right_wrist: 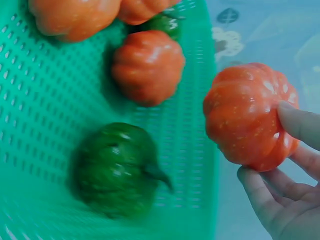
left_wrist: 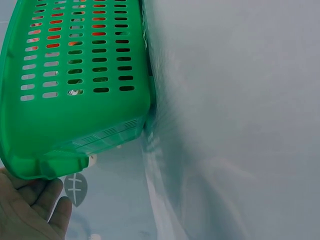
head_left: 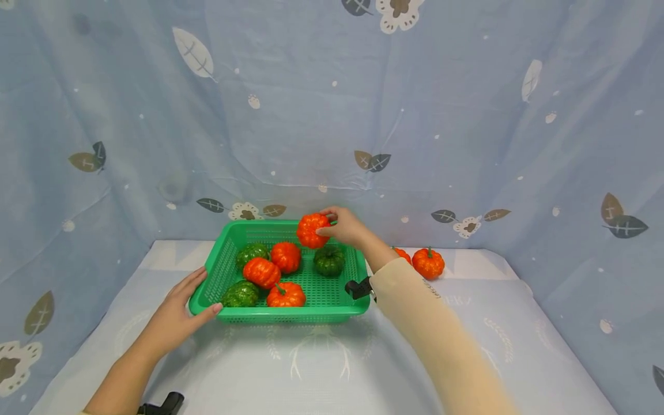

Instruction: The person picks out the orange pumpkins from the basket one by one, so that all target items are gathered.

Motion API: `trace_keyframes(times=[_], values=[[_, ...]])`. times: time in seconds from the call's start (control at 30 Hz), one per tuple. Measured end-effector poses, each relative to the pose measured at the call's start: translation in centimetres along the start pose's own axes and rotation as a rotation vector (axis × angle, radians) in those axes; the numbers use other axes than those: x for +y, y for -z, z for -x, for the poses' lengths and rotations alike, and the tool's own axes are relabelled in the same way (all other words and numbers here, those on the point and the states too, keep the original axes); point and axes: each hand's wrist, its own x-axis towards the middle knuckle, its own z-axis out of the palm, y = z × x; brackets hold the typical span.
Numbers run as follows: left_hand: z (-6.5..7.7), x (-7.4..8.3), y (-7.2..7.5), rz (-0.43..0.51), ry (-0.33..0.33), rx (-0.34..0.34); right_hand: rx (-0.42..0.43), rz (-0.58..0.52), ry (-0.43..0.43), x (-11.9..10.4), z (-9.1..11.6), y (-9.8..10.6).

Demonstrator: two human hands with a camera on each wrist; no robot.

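My right hand [head_left: 344, 226] holds a small orange-red pumpkin [right_wrist: 250, 116] above the back right part of a green plastic basket [head_left: 332, 310]. Thumb and fingers pinch it from the side. Below it in the basket sits a dark green pumpkin [head_left: 329, 261]. An orange-red pumpkin [head_left: 286, 257], another red one [head_left: 261, 272] and an orange one [head_left: 286, 295] lie further left, beside two mottled green pumpkins, one behind [head_left: 252, 254] and one in front [head_left: 241, 294]. My left hand [head_left: 173, 314] touches the basket's front left corner, its fingers extended along the left rim and its thumb at the front rim.
An orange pumpkin [head_left: 428, 263] stands on the table [head_left: 332, 369] right of the basket. Another orange pumpkin [head_left: 402, 254] beside it is partly hidden by my right arm. A patterned blue cloth [head_left: 311, 115] hangs behind the table and along both sides.
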Motion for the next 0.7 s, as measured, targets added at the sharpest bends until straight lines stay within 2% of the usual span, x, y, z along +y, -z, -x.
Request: trace_keyframes(times=[0.33,0.7], values=[[0.2,-0.1,0.1,0.009,0.006,-0.002,-0.065,0.102,0.101,-2.8,4.1,3.1],[0.1,-0.3,0.0,0.007,-0.004,0.003,-0.033,0.139,0.161,-2.3,9.9,6.6]])
